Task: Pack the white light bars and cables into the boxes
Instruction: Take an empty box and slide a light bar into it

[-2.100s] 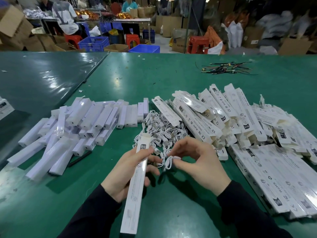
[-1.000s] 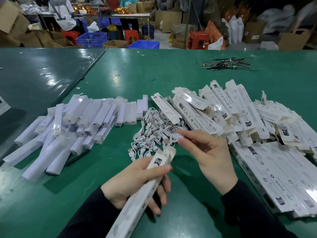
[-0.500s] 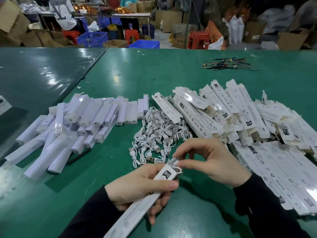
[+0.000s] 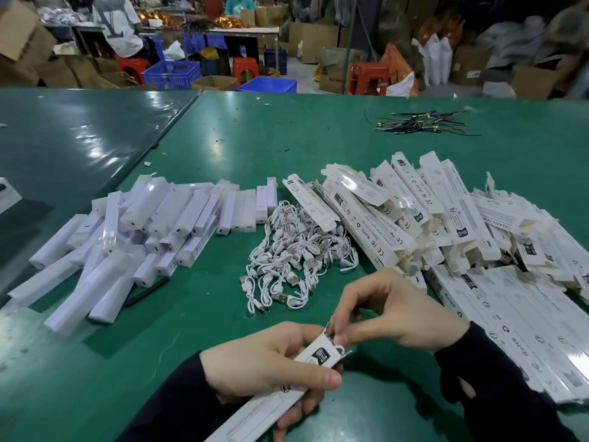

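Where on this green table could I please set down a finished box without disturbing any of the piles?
The green table is bare between the piles and the coloured wire bundle beyond them, and at the near left, below the light bars. The middle is crowded: light bars, cables and boxes sit side by side.

Before you: glossy green table [image 4: 287,148]; smooth white plastic light bars [image 4: 134,231]; printed cardboard boxes [image 4: 414,212], slightly shiny; white rubbery-looking cables [image 4: 293,260].
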`<state>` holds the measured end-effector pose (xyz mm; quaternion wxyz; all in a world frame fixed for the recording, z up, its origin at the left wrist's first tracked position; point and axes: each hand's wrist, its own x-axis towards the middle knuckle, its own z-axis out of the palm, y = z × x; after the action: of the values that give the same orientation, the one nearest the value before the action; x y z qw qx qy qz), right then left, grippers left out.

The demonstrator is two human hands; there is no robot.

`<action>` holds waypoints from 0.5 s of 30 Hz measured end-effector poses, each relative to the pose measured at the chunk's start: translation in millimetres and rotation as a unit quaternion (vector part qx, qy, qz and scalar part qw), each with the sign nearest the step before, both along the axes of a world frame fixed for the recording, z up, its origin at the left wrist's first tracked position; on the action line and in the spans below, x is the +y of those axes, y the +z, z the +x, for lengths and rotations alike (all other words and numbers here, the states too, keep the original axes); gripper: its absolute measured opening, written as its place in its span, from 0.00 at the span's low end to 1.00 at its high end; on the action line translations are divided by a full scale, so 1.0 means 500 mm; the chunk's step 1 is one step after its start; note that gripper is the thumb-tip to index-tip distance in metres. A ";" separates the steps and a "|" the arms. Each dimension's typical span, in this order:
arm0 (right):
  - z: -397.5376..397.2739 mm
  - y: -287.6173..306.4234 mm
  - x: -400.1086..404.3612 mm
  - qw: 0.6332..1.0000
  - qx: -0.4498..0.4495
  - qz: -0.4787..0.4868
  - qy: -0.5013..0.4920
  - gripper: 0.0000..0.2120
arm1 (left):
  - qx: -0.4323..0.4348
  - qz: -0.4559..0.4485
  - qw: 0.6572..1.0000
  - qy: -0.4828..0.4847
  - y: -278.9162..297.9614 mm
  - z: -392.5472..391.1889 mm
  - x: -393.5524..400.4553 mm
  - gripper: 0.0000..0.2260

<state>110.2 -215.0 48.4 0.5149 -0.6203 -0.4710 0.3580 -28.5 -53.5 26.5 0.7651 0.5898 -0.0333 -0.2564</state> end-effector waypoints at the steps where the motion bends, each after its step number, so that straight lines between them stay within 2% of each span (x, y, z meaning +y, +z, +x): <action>1: -0.003 -0.003 0.003 1.000 -0.007 -0.005 -0.009 0.07 | 0.001 0.006 1.000 0.009 -0.001 0.001 0.001 0.09; 5: -0.006 -0.014 0.014 0.996 0.020 0.021 -0.084 0.11 | 0.005 0.002 0.998 0.070 -0.006 0.002 0.008 0.11; 8: -0.007 -0.015 0.015 0.991 0.015 0.049 -0.127 0.11 | 0.005 -0.032 0.995 0.097 -0.004 0.001 0.011 0.09; 12: -0.014 -0.011 0.015 0.995 -0.056 0.014 -0.080 0.06 | 0.009 -0.032 0.992 0.122 -0.007 0.002 0.011 0.14; 15: -0.015 -0.009 0.014 0.996 -0.067 -0.008 -0.051 0.04 | 0.002 -0.029 0.992 0.126 -0.007 0.002 0.008 0.12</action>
<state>102.7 -208.0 43.9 0.4947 -0.6704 -0.4694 0.2923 -27.5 -49.5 23.0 0.8080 0.5665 0.0351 -0.1583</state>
